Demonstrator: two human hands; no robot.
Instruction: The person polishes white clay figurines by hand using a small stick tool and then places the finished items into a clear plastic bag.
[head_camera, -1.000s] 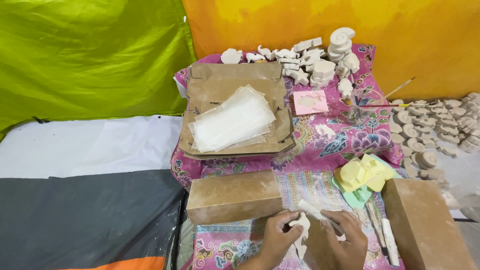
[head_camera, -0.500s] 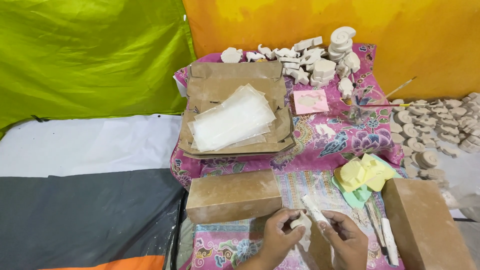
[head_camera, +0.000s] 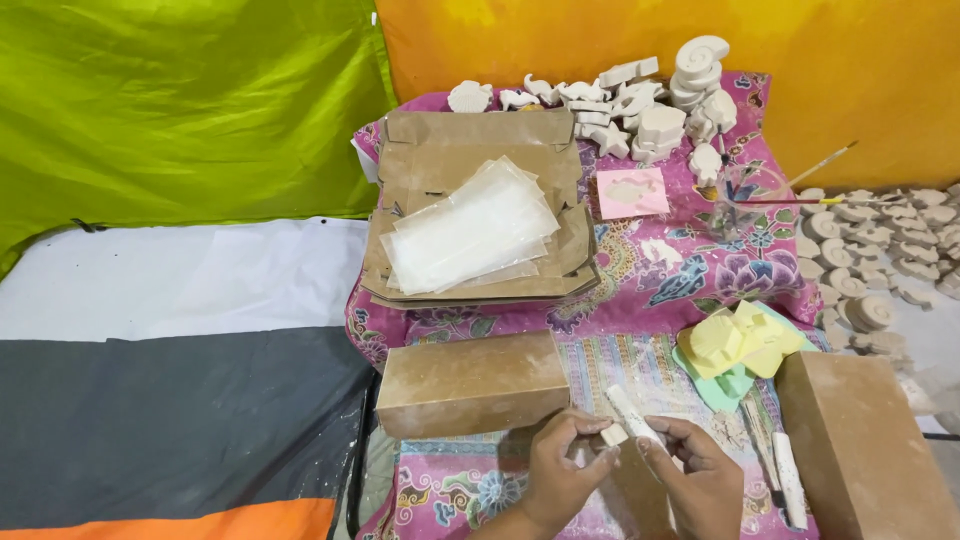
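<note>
Head view only. Hands met low at centre frame, over pink patterned cloth that covered the surface. Left hand had fingers closed around a small pale plaster piece, pinched at its lower edge. Right hand was closed on a white stick-like tool, the tool's lower end touching the plaster piece and its upper end slanting up and to the left. What shape the piece had could not be told; the fingers hid most of it.

Just above the left hand lay a brown rectangular block, long side across the frame. A second brown block sat at the right, angled, near the right hand. Between that block and the right hand lay another white tool on the cloth.

Yellow moulds stacked over a green one sat above the right block. Further back, a flattened cardboard box carried a pile of clear plastic sheets. A small pink mould lay just right of the box. Along the rear edge of the cloth stood a cluster of white plaster figures, shells and stars among them. A thin paintbrush lay slanted at the right, near rows of pale round casts spread on the floor.

Left of the surface: white, dark grey and orange sheeting. Behind: green fabric and orange fabric.
</note>
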